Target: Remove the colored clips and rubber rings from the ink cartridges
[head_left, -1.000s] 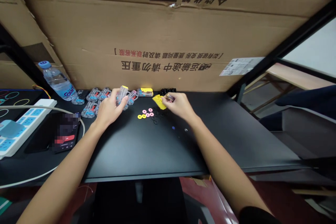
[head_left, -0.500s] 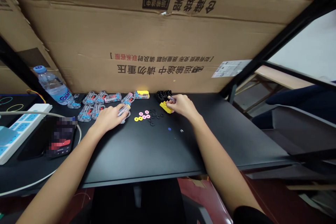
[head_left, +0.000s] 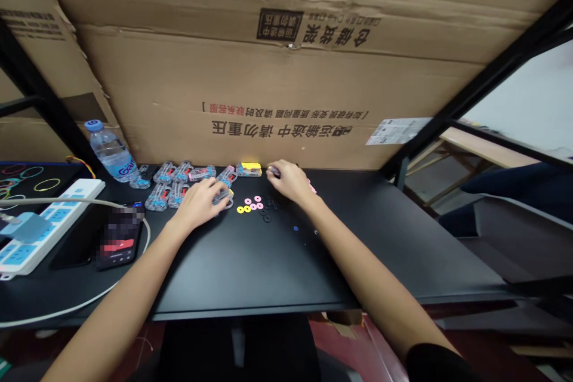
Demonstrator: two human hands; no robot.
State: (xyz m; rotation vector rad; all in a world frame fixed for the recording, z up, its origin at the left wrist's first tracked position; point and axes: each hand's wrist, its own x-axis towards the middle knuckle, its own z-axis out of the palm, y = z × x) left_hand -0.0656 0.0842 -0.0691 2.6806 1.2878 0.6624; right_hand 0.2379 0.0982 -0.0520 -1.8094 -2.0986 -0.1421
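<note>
My left hand (head_left: 203, 202) is closed over a small clear plastic case (head_left: 227, 199) with a yellow end, low on the black table. More clear cases with blue and red parts inside, such as one clear case (head_left: 158, 197), lie in rows to its left. My right hand (head_left: 290, 182) is pinched on a small dark, partly clear piece (head_left: 274, 172), close to a case with a yellow top (head_left: 249, 169). Between the hands lie pink rings (head_left: 253, 206), yellow rings (head_left: 244, 209) and black rings (head_left: 267, 218). Behind my right wrist a bit of pink part (head_left: 312, 187) shows.
A cardboard sheet (head_left: 250, 83) stands along the back edge. On the left are a water bottle (head_left: 114, 155), a white power strip (head_left: 49, 230), a phone (head_left: 120, 245) and a cable (head_left: 145, 233). A small blue disc (head_left: 296, 228) lies nearer the front.
My right hand has moved left from the black and yellow parts, which it now mostly hides, toward the yellow-topped case. My left hand stays at the clear case. The view has shifted slightly.
</note>
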